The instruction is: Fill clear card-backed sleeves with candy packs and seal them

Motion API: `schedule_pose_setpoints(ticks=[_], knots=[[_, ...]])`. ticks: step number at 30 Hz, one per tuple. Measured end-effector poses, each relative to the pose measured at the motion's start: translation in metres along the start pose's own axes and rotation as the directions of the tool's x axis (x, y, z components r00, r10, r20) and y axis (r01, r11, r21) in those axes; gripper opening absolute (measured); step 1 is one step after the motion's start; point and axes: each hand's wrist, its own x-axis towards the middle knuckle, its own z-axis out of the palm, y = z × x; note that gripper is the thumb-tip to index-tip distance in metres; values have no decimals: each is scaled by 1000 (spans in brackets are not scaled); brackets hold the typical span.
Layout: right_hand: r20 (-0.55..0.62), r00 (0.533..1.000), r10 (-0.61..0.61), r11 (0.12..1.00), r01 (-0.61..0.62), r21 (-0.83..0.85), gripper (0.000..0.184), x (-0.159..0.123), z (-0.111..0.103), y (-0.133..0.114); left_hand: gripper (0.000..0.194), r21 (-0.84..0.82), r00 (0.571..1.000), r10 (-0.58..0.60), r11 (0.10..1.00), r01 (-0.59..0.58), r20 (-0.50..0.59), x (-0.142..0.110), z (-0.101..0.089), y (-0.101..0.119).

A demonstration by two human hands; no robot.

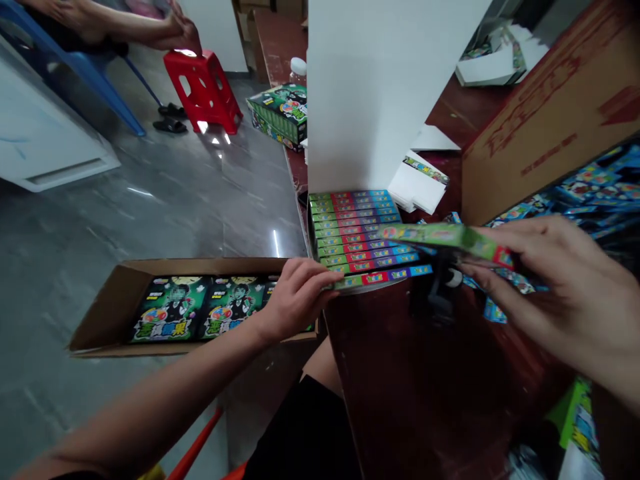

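My right hand (555, 293) grips one end of a slim green packet (443, 238) and holds it level above the dark red table (400, 387). Just left of it stands a row of several colourful slim packets (360, 230) inside an open white display box (380, 87). My left hand (295, 297) is curled against the near left end of that row, fingers pressed on the front packet. A small black object (440, 293) stands on the table under the held packet.
A brown carton (115, 300) on the floor at left holds green printed boxes (200, 310). Another cardboard box (545, 113) with loose blue packets (590, 193) fills the right. Another person's hand (180, 30) rests by a red stool (203, 87) far left.
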Motion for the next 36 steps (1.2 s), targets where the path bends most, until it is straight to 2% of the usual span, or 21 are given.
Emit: schedule_pose_setpoints(ticks=[3,5,8,12,17,19,22,23,27,30,33,36], knots=[[-141,989,37,999,-36,7,33,-2,-1,3,28,6,983,-123,992,125,-134,-8,9,6],[-213,976,37,999,-31,31,29,-5,3,4,25,27,964,-202,977,210,-176,-15,15,10],[-201,978,54,996,-38,83,25,-12,8,2,22,106,978,-167,978,180,-122,-27,17,12],[-155,983,96,988,-75,136,25,-23,5,3,25,301,994,-101,947,109,-43,-30,-2,11],[-186,971,149,981,-121,154,25,-34,0,7,14,487,976,-163,870,75,141,3,-23,27],[-194,969,151,977,-117,177,25,-36,-1,8,7,542,950,-213,838,56,230,16,-27,38],[-221,966,131,975,-86,203,27,-34,-2,12,8,603,906,-280,797,35,317,31,-30,48],[-232,964,127,975,-78,209,27,-32,-2,13,16,607,902,-285,794,33,324,36,-30,48],[-277,952,131,968,-62,244,29,-8,6,20,80,521,890,-257,853,26,376,60,-14,39],[-309,945,110,971,-35,237,32,16,18,20,99,457,869,-244,889,23,430,84,9,32],[-308,945,105,972,-32,233,34,28,28,20,88,414,872,-164,909,-48,461,98,27,36],[-296,946,129,973,-63,223,34,22,31,25,66,338,821,-46,923,-182,569,95,26,45]])
